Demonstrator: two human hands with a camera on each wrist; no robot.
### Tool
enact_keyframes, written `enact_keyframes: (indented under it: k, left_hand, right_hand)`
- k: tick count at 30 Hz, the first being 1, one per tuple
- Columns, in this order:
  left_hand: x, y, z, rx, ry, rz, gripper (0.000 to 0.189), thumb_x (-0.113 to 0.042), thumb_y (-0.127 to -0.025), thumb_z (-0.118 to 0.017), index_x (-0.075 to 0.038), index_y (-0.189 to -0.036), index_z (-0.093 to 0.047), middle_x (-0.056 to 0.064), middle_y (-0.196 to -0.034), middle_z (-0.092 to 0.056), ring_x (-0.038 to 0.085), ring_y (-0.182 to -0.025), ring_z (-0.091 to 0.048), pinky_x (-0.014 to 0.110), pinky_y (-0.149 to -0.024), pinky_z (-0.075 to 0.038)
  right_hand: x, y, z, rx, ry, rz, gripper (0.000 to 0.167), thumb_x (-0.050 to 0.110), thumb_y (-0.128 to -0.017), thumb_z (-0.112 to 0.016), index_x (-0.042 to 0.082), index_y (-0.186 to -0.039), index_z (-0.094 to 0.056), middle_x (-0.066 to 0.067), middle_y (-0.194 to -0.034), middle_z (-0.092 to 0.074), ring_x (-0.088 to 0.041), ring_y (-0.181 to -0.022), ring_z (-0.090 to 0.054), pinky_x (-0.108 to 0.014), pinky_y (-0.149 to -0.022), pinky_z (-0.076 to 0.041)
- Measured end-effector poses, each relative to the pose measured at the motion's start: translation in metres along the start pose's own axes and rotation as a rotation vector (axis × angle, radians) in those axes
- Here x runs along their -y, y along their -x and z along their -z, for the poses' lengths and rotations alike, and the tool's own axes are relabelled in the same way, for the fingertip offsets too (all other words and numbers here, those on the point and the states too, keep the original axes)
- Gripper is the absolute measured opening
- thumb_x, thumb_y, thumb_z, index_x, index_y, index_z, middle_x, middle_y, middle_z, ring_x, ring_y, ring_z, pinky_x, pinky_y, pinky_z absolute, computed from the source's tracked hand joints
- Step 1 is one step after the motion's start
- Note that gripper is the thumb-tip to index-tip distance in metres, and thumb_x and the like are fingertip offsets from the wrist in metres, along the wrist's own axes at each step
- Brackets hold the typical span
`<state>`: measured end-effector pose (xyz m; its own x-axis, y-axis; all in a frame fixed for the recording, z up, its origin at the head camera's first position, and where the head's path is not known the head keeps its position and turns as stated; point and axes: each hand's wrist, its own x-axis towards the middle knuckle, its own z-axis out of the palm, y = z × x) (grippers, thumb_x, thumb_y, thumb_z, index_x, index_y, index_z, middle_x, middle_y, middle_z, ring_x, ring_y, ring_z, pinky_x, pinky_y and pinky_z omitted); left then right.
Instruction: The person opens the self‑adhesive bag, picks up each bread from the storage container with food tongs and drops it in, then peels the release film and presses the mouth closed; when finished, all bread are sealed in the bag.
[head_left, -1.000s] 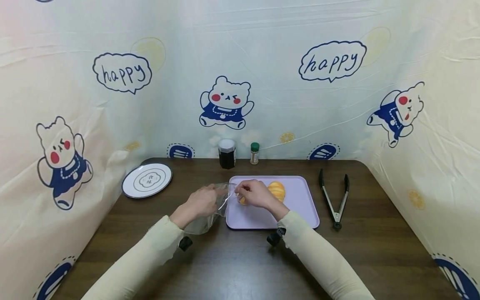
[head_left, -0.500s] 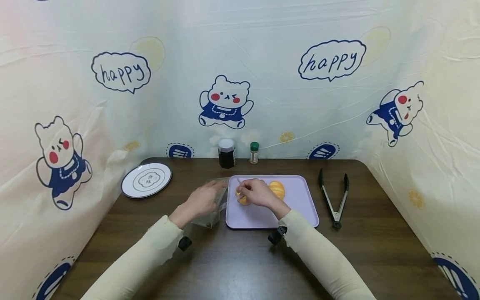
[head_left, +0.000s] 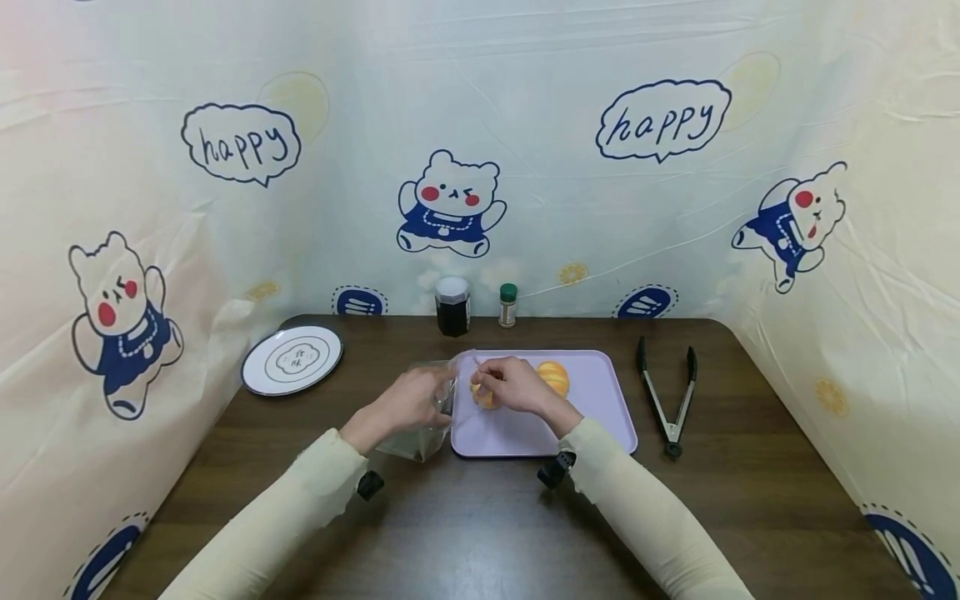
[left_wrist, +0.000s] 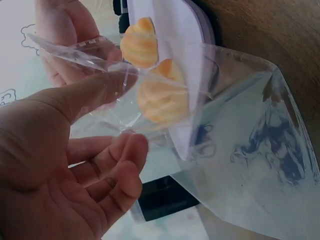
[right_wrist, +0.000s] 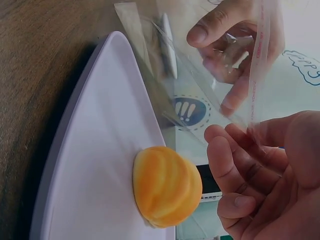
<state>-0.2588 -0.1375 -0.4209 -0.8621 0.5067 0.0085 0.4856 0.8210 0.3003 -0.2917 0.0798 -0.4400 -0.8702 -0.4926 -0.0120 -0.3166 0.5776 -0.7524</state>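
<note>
The clear plastic bag hangs between the two hands, just left of centre in the head view, its upper edge near the left rim of the lilac tray; the left hand has its thumb and fingers spread apart against the film, though glare and see-through layers leave it uncertain whether they sit inside or outside; the right hand pinches the edge between thumb and forefinger, its other fingers loosely bent, beside the pink-printed strip at upper right of the right wrist view; I judge the film very light, limp and slippery, apt to cling to itself and crease; the strip edge looks the surest hold, pinched at opposite sides; the yellow rolls on the tray look soft, easily dented, better cradled round their sides than squeezed.
</note>
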Motion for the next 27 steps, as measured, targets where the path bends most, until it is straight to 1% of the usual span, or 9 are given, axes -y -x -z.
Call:
enact_keyframes:
  k: [3, 5, 9, 12, 15, 17, 21, 25, 27]
  left_hand:
    - [0.0, 0.001, 0.0, -0.007, -0.014, -0.006, 0.076, -0.023, -0.076, -0.087, -0.008, -0.143, -0.053, 0.015, -0.131, -0.065, 0.028, -0.112, -0.065, 0.048, -0.096, -0.055]
    - [0.0, 0.002, 0.0, -0.015, -0.029, -0.018, 0.07, -0.016, -0.078, -0.084, -0.009, -0.141, -0.054, 0.017, -0.14, -0.059, 0.031, -0.121, -0.062, 0.05, -0.098, -0.054]
    - [0.0, 0.003, 0.001, -0.027, -0.058, -0.044, 0.068, -0.002, -0.079, -0.075, -0.005, -0.143, -0.052, 0.019, -0.152, -0.047, 0.036, -0.13, -0.056, 0.05, -0.092, -0.056]
    - [-0.001, 0.004, 0.003, -0.02, -0.082, -0.052, 0.071, -0.002, -0.077, -0.072, -0.002, -0.145, -0.05, 0.019, -0.155, -0.043, 0.036, -0.132, -0.054, 0.05, -0.091, -0.056]
    - [-0.003, 0.004, 0.006, -0.012, -0.102, -0.052, 0.069, -0.008, -0.078, -0.075, 0.0, -0.143, -0.052, 0.017, -0.152, -0.048, 0.034, -0.131, -0.055, 0.049, -0.097, -0.054]
    - [-0.004, 0.005, 0.008, -0.012, -0.115, -0.048, 0.064, -0.015, -0.079, -0.078, 0.0, -0.138, -0.056, 0.017, -0.145, -0.055, 0.034, -0.126, -0.059, 0.05, -0.098, -0.053]
    - [-0.005, 0.005, 0.01, -0.01, -0.114, -0.017, 0.057, -0.025, -0.078, -0.081, -0.003, -0.129, -0.065, 0.016, -0.128, -0.065, 0.033, -0.112, -0.065, 0.049, -0.092, -0.056]
    - [-0.005, 0.004, 0.009, -0.006, -0.093, 0.033, 0.058, -0.03, -0.079, -0.083, -0.006, -0.129, -0.066, 0.014, -0.121, -0.067, 0.03, -0.101, -0.067, 0.047, -0.086, -0.057]
    - [-0.005, 0.004, 0.006, -0.008, -0.078, 0.058, 0.062, -0.033, -0.079, -0.083, -0.007, -0.132, -0.064, 0.014, -0.121, -0.066, 0.028, -0.098, -0.066, 0.047, -0.085, -0.057]
  right_hand:
    - [0.0, 0.0, 0.001, -0.005, 0.0, 0.014, 0.027, 0.022, -0.105, -0.051, 0.007, -0.108, -0.073, -0.002, -0.09, -0.074, -0.012, -0.07, -0.066, -0.026, -0.061, -0.056]
    - [-0.001, 0.0, 0.001, -0.005, -0.002, 0.025, 0.027, 0.021, -0.105, -0.051, 0.006, -0.108, -0.073, -0.004, -0.089, -0.075, -0.012, -0.068, -0.066, -0.026, -0.061, -0.056]
    - [-0.001, -0.001, 0.001, 0.004, -0.01, 0.03, 0.027, 0.021, -0.105, -0.051, 0.007, -0.106, -0.073, -0.007, -0.091, -0.076, -0.012, -0.071, -0.068, -0.026, -0.062, -0.057]
    - [-0.002, -0.002, 0.001, 0.01, -0.005, 0.025, 0.026, 0.022, -0.105, -0.051, 0.008, -0.106, -0.073, -0.007, -0.092, -0.076, -0.013, -0.075, -0.068, -0.026, -0.063, -0.057]
    - [-0.002, -0.002, 0.001, 0.011, 0.004, 0.025, 0.025, 0.022, -0.105, -0.052, 0.008, -0.105, -0.073, -0.006, -0.092, -0.076, -0.012, -0.074, -0.068, -0.026, -0.063, -0.057]
    - [-0.002, -0.002, 0.001, 0.01, 0.012, 0.031, 0.025, 0.022, -0.104, -0.053, 0.008, -0.104, -0.073, -0.006, -0.091, -0.076, -0.011, -0.072, -0.068, -0.026, -0.063, -0.057]
    - [-0.002, -0.001, 0.001, 0.001, 0.029, 0.044, 0.024, 0.022, -0.103, -0.054, 0.009, -0.103, -0.073, -0.004, -0.087, -0.075, -0.013, -0.066, -0.067, -0.025, -0.06, -0.055]
    - [0.0, -0.001, 0.002, 0.003, 0.025, 0.04, 0.024, 0.022, -0.104, -0.053, 0.008, -0.104, -0.073, -0.003, -0.086, -0.075, -0.014, -0.066, -0.067, -0.025, -0.059, -0.055]
    - [-0.001, -0.001, 0.002, 0.005, 0.023, 0.038, 0.025, 0.022, -0.104, -0.053, 0.008, -0.105, -0.073, -0.003, -0.086, -0.075, -0.013, -0.067, -0.067, -0.025, -0.06, -0.055]
